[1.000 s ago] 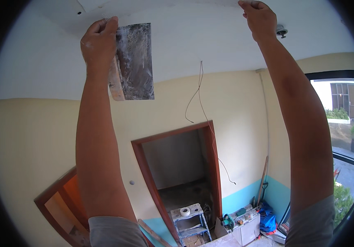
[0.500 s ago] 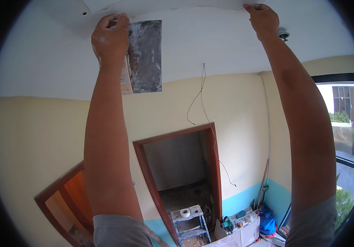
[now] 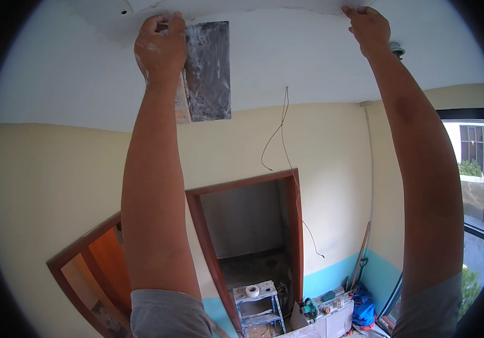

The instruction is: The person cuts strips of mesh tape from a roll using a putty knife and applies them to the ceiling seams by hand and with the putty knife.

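Note:
Both my arms reach up to a white ceiling [image 3: 292, 50]. My left hand [image 3: 161, 49] is closed around a plastering trowel [image 3: 209, 70], with its thumb and fingertips up by the ceiling. The trowel has a dark rectangular metal blade smeared with white, and a wooden part shows beside my wrist. White residue marks the back of this hand. To the right, my right hand [image 3: 371, 32] is closed in a pinch at a pale edge running along the ceiling between both hands. Whatever its fingertips hold is too thin and pale to make out.
A ceiling fitting [image 3: 397, 49] sits by my right wrist. Loose wires [image 3: 282, 121] hang from the ceiling. Below are a brown-framed doorway [image 3: 194, 222], a stepladder [image 3: 255, 293] with a roll of white tape [image 3: 252, 290], a green power tool [image 3: 309, 308] and blue bag [image 3: 363, 307]. A window is at right.
Both hands and the trowel appear slightly higher and further right in view; much of the room has shifted slightly as well. Both hands keep the same closed pose.

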Demonstrator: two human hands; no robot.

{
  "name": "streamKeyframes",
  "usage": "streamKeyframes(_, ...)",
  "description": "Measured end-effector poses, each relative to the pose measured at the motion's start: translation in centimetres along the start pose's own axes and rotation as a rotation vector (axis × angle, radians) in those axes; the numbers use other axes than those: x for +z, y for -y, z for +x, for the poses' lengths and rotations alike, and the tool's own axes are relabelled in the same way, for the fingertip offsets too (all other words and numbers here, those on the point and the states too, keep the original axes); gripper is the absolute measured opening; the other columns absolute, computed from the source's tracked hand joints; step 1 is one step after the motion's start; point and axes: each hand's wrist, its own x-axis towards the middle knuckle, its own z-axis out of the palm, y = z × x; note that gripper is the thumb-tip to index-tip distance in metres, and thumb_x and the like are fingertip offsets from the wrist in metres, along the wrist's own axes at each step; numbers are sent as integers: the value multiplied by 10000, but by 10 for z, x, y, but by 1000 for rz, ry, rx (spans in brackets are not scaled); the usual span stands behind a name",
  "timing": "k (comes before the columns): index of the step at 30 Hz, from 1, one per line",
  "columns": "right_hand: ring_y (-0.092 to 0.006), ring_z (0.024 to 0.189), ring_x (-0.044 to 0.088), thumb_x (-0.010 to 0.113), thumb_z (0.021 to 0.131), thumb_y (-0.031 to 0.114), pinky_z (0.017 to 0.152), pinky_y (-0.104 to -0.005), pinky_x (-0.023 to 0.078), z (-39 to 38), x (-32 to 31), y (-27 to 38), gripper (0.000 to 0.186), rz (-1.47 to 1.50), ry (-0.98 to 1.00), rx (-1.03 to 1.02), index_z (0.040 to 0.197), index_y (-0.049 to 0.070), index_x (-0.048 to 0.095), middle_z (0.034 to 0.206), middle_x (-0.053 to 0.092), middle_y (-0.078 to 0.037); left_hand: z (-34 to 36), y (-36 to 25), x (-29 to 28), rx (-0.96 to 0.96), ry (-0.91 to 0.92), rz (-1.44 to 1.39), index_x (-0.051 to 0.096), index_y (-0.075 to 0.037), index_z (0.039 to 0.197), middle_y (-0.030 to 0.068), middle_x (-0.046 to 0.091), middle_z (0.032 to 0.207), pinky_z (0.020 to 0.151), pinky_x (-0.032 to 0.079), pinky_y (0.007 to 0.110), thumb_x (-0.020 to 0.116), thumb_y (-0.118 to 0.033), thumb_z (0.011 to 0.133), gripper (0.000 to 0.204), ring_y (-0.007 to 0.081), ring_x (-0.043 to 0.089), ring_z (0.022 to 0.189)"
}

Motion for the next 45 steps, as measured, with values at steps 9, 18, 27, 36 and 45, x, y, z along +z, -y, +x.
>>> streamKeyframes(9, -143, 569, 474, 722, 906, 167, 525, -336, 420, -29, 2, 37, 190, -45, -49, 68, 852, 10, 629, 671, 558, -48, -1, 0, -3, -45, 0, 37, 725, -45, 1006, 131, 732, 984, 862, 520, 389, 675, -392, 851, 383, 295, 697, 935)
streamKeyframes(18, -153, 543, 469, 734, 887, 168, 506, -350, 411, -14, 8, 14, 211, 36, -43, -42, 839, -5, 623, 633, 547, -60, 1, 7, 2, -30, -3, 40, 730, -53, 1008, 135, 733, 991, 858, 519, 388, 672, -391, 851, 378, 296, 695, 939)
streamKeyframes(27, -156, 501, 449, 744, 877, 168, 490, -358, 406, -14, 9, 16, 221, 78, -26, 18, 790, 12, 614, 605, 535, -54, -1, 8, 3, -29, -15, 60, 735, -65, 998, 121, 734, 979, 855, 517, 386, 674, -407, 847, 379, 294, 694, 929)
streamKeyframes(36, -158, 519, 487, 732, 888, 180, 493, -356, 420, -20, 11, 21, 235, 27, -27, 27, 787, 3, 616, 609, 557, -65, -2, 9, 2, -38, 11, 71, 734, -66, 1003, 111, 736, 980, 847, 520, 379, 681, -398, 849, 370, 278, 698, 923)
streamKeyframes(45, -154, 539, 446, 714, 908, 181, 505, -334, 400, -21, 14, 20, 207, 56, 10, 64, 854, 10, 611, 657, 531, -55, -1, 17, 4, -57, 8, 42, 729, -49, 1013, 106, 735, 952, 833, 521, 367, 691, -407, 844, 397, 264, 698, 895)
